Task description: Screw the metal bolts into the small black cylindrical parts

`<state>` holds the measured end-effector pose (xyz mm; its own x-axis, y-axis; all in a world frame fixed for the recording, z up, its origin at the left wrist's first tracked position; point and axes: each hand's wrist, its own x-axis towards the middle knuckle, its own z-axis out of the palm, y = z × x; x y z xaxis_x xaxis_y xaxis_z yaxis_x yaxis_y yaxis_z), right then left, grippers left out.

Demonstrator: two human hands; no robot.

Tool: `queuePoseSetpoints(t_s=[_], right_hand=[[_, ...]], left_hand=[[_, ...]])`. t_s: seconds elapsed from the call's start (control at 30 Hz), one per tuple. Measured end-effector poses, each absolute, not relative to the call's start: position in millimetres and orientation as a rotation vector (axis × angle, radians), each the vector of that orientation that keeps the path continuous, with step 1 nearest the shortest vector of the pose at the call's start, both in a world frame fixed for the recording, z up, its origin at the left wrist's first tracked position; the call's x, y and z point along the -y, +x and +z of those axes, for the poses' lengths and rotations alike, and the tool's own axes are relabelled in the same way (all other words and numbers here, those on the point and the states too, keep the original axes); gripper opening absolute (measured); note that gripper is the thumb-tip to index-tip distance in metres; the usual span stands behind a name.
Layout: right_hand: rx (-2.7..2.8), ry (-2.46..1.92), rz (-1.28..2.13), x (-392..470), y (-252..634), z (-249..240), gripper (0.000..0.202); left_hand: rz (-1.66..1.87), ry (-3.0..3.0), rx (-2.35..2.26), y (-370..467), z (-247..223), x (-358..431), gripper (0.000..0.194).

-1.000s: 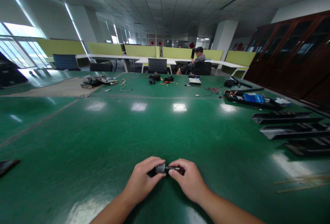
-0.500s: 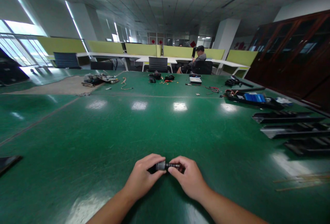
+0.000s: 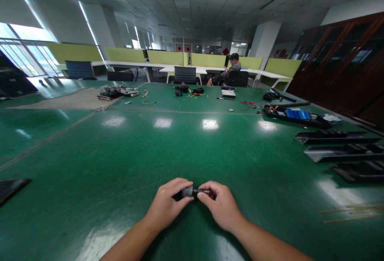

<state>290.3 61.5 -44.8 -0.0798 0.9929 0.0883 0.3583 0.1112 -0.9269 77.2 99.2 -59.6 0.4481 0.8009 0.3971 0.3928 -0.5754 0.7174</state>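
Note:
Between my hands, low over the green table [image 3: 186,149], lies a small dark cylindrical part [image 3: 187,191] with a grey metal collar and a thin ridged shaft [image 3: 201,191] running to the right. My left hand [image 3: 166,201] pinches the thick cylinder between thumb and fingers. Around the shaft's right end my right hand [image 3: 220,205] is closed, thumb and index finger pressing on it. The fingers cover both ends, so its exact kind cannot be made out.
Black metal channels [image 3: 339,137] line the right side, near a black tray with blue packs [image 3: 298,114] and thin rods [image 3: 351,211]. A dark flat panel [image 3: 13,189] sits at the left edge. Tools and parts [image 3: 181,89] lie far back; beyond them a person [image 3: 234,67] is seated.
My right hand has shifted very slightly to the right along the shaft. My left hand keeps its hold, and the view has moved a little.

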Motion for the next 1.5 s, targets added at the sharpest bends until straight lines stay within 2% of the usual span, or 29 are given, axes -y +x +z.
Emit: queuePoseSetpoints(t_s=[0.93, 1.5], right_hand=[[1.519, -1.353, 0.986, -60.6, 290.6, -41.1, 0.012], [1.297, -1.225, 1.134, -64.4, 294.8, -50.2, 0.016]], left_hand=[[1.007, 2.155, -1.013, 77.0, -57.9, -101.8, 0.034], [1.055, 2.128, -1.075, 73.0, -56.3, -102.0, 0.031]])
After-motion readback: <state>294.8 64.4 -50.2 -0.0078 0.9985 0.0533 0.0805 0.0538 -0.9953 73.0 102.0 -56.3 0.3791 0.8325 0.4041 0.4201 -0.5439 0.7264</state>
